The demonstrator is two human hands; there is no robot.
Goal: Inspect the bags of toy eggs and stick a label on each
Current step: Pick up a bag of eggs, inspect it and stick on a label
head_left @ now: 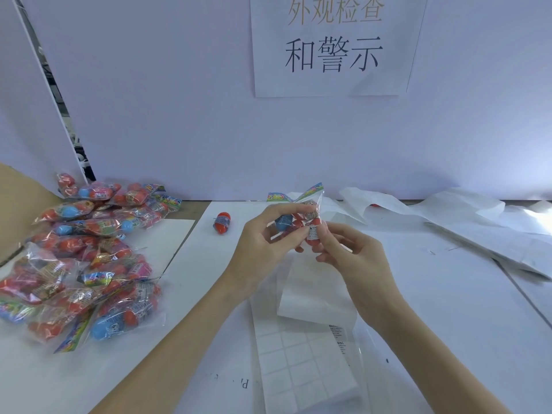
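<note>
1. Hands meet above the middle of the table (448, 294); the left hand (263, 246) grips a clear bag of toy eggs (298, 216) with curled fingers, lifted off the surface, its printed header card uppermost.
2. Right hand (355, 258) pinches a small white label (313, 232) against the bag's lower front, thumb and forefinger closed on it; the other fingers are loosely curled.
3. Label sheet (298, 354) lies flat below the hands, most squares peeled, a few printed ones at its right edge.
4. Pile of bagged eggs (89, 258) sits at the left, partly on a white sheet; a loose red egg (222, 223) rests just left of the hands.
5. Crumpled backing papers (478, 222) spread along the right; a paper sign (334, 46) hangs on the white wall behind.
</note>
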